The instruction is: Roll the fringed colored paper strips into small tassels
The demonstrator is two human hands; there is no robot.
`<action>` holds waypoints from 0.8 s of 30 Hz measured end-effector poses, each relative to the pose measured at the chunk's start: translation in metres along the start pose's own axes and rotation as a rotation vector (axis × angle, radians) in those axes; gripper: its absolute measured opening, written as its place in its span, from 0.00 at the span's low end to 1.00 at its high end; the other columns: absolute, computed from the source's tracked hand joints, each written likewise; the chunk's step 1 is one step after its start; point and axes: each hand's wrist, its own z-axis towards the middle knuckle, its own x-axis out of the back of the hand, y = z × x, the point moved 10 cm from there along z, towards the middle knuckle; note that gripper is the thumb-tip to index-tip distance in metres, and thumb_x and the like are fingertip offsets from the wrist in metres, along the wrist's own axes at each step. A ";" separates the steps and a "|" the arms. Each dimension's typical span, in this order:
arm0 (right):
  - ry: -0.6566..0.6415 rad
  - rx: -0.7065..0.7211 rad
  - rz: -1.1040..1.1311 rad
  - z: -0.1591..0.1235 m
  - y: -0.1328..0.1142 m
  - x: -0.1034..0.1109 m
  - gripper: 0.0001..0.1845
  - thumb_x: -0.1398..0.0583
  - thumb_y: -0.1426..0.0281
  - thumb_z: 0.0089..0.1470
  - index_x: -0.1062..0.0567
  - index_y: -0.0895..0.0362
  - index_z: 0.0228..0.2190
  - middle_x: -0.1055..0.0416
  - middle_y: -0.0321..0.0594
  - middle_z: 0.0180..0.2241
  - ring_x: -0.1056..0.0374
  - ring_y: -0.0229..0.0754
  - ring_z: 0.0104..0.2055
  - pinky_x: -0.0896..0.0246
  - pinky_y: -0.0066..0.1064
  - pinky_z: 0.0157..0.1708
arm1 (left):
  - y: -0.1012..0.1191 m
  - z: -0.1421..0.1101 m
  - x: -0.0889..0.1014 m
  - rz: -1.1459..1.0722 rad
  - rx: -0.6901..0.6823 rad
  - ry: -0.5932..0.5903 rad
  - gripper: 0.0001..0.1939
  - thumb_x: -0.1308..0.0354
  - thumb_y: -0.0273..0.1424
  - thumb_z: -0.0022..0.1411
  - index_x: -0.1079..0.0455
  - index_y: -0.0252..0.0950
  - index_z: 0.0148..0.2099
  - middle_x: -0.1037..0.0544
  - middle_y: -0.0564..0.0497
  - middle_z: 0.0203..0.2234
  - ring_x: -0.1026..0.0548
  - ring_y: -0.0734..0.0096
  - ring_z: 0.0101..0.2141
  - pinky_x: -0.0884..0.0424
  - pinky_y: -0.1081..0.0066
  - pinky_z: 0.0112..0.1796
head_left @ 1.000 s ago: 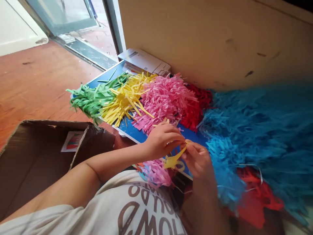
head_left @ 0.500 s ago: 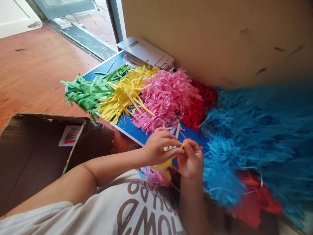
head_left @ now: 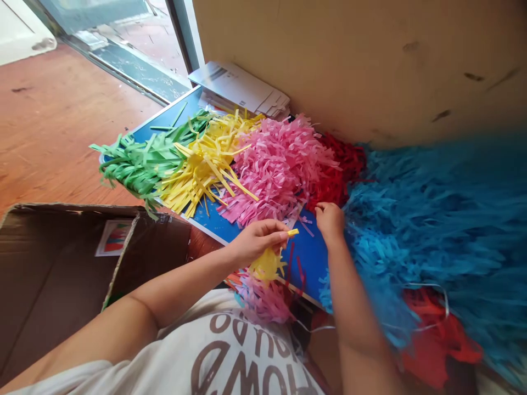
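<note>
My left hand (head_left: 263, 240) pinches the twisted top of a yellow paper tassel (head_left: 265, 266), its fringe hanging below my fingers. My right hand (head_left: 330, 220) is at the front edge of the red fringed paper pile (head_left: 331, 189), fingers curled together; what lies between the fingertips is hidden. Under the yellow tassel, close to my shirt, hangs a bunch of pink fringe (head_left: 265, 299) with bits of orange and blue. A few loose red strips (head_left: 299, 269) lie on the blue tabletop (head_left: 310, 255).
Green (head_left: 144, 156), yellow (head_left: 209, 159) and pink fringe piles (head_left: 280, 164) spread across the table. A large blue fringe mass (head_left: 444, 219) fills the right, with red paper (head_left: 436, 340) below it. White box (head_left: 242, 90) at the wall; open cardboard box (head_left: 53, 274) at left.
My hands have parted. The right one let go of the yellow tassel's top and moved up to the red pile; the left keeps the tassel and has shifted slightly left.
</note>
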 end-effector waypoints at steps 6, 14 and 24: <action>0.102 0.016 0.051 -0.031 -0.016 0.041 0.14 0.40 0.68 0.51 0.17 0.58 0.37 0.21 0.49 0.40 0.28 0.48 0.37 0.34 0.42 0.45 | -0.007 0.001 0.008 0.069 0.049 0.049 0.25 0.29 0.49 0.48 0.23 0.29 0.33 0.25 0.52 0.22 0.36 0.83 0.20 0.42 0.78 0.23; 0.200 -0.407 1.268 -0.176 -0.022 0.038 0.15 0.26 0.66 0.37 0.20 0.54 0.31 0.22 0.35 0.28 0.28 0.36 0.28 0.34 0.27 0.29 | 0.006 -0.006 -0.017 0.463 -0.204 -0.014 0.22 0.34 0.48 0.55 0.21 0.30 0.36 0.21 0.46 0.28 0.27 0.74 0.28 0.33 0.76 0.29; 0.353 -0.381 1.318 -0.207 -0.012 0.043 0.13 0.26 0.68 0.40 0.20 0.54 0.30 0.23 0.32 0.28 0.28 0.35 0.31 0.32 0.28 0.36 | 0.019 -0.022 -0.063 0.798 -0.541 -0.152 0.13 0.40 0.36 0.66 0.22 0.31 0.37 0.20 0.45 0.29 0.24 0.74 0.29 0.30 0.77 0.32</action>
